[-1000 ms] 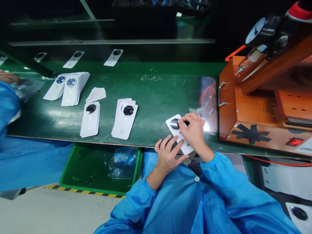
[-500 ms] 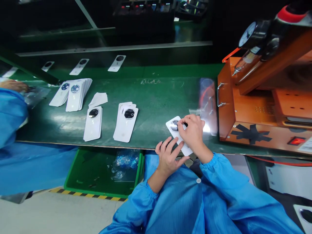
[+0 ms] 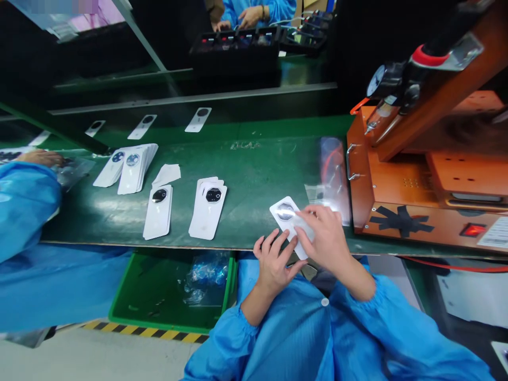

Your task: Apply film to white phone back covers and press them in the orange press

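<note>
A white phone-shaped panel (image 3: 293, 225) with a round dark camera area lies tilted near the front edge of the green bench. My left hand (image 3: 275, 259) rests at its lower left edge, fingers spread. Over its right side is my right hand (image 3: 323, 233), thumb and forefinger apart, the fingertips at the panel just beside the camera area. Left of my hands, a small stack of white panels (image 3: 207, 214) shows a black camera area on top. Another stack (image 3: 157, 218) lies farther left, below a piece of white paper (image 3: 167, 173).
An orange machine (image 3: 397, 196) with a gauge stands at the right, clear film (image 3: 333, 174) beside it. More panels (image 3: 133, 172) lie at the left near a person's blue sleeve (image 3: 27, 201). A green bin (image 3: 130, 296) sits below. Another person's hands show at the back.
My right hand has opened from a pinch at the camera area and shifted slightly right and down. My left hand stays by the panel. The view has tilted up, showing a person behind.
</note>
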Demonstrator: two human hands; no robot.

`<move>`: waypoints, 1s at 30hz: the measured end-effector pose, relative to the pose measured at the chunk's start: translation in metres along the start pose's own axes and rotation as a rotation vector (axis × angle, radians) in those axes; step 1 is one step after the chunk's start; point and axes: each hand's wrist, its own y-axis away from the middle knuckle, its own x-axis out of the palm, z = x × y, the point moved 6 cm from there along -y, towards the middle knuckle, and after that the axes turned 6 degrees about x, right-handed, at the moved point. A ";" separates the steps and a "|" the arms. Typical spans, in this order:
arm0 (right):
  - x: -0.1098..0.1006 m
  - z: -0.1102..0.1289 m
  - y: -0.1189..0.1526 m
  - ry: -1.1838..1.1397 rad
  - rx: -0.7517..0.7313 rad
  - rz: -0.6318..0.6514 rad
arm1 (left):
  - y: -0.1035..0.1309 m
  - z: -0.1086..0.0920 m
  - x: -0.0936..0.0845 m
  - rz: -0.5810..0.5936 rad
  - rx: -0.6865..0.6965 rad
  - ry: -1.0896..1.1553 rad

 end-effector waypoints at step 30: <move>-0.230 -0.044 0.209 0.462 -0.026 -0.630 | -0.208 -0.144 0.062 0.619 -0.511 1.381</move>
